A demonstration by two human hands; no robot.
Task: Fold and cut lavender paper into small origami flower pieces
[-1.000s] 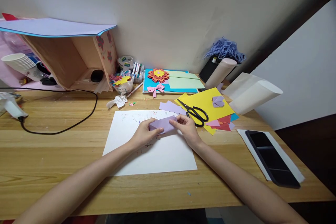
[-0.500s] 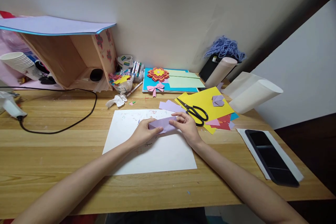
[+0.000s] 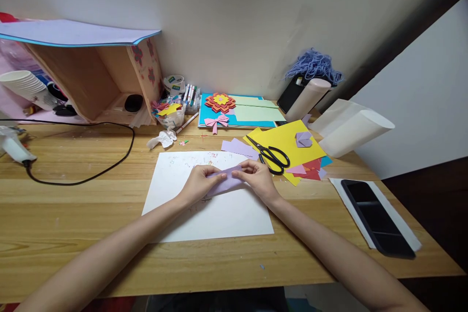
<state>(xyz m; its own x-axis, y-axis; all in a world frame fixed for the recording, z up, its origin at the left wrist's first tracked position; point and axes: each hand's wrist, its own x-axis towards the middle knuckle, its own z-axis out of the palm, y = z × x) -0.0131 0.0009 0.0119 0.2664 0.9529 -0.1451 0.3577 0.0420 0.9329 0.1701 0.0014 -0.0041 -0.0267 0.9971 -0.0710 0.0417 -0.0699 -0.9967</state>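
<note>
A small folded purple piece (image 3: 303, 140) sits finished-looking on the yellow paper (image 3: 285, 132) at right; the purple paper (image 3: 225, 184) above the white sheet (image 3: 234, 219) seems only partly folded. Left hand (image 3: 199, 183) and right hand (image 3: 259, 179) angle inward from the near side, each grip pinched on that paper, thumbs uppermost, tips close together

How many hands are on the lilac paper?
2: the left hand on the left part of the lilac paper, the right hand at its right end. No other hand shows.
</note>
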